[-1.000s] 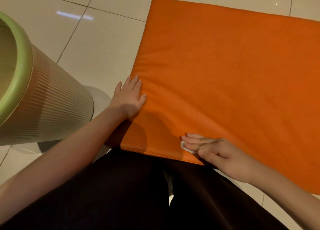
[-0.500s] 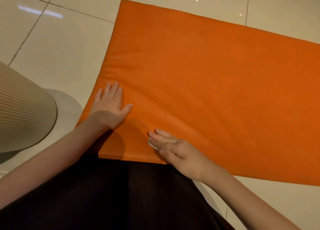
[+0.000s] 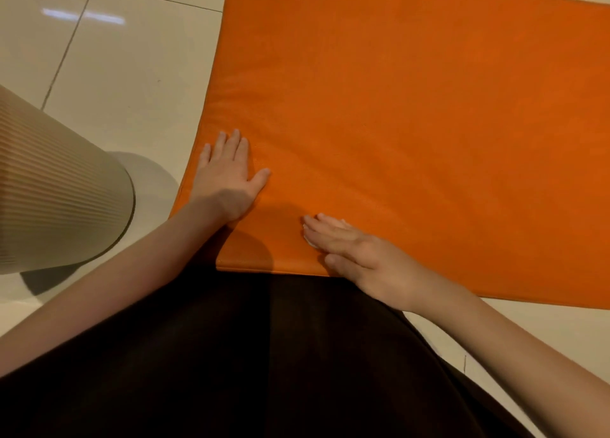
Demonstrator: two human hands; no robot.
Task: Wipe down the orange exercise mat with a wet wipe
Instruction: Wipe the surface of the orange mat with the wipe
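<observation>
The orange exercise mat [image 3: 412, 124] lies flat on the tiled floor and fills the upper right of the head view. My left hand [image 3: 227, 177] rests flat on the mat's near left edge, fingers straight. My right hand [image 3: 353, 249] lies flat on the mat close to its near edge, straight fingers pressing a small white wet wipe [image 3: 310, 242] against the surface. Only a sliver of the wipe shows under the fingers.
A ribbed beige cylindrical bin [image 3: 56, 200] stands on the glossy cream floor tiles [image 3: 125, 74] to the left of the mat. My dark-clothed lap [image 3: 247, 355] fills the bottom of the view and touches the mat's near edge.
My right hand with the wipe has slid a little to the left along the mat's near edge, closer to my left hand. The view has shifted. My left hand stays flat.
</observation>
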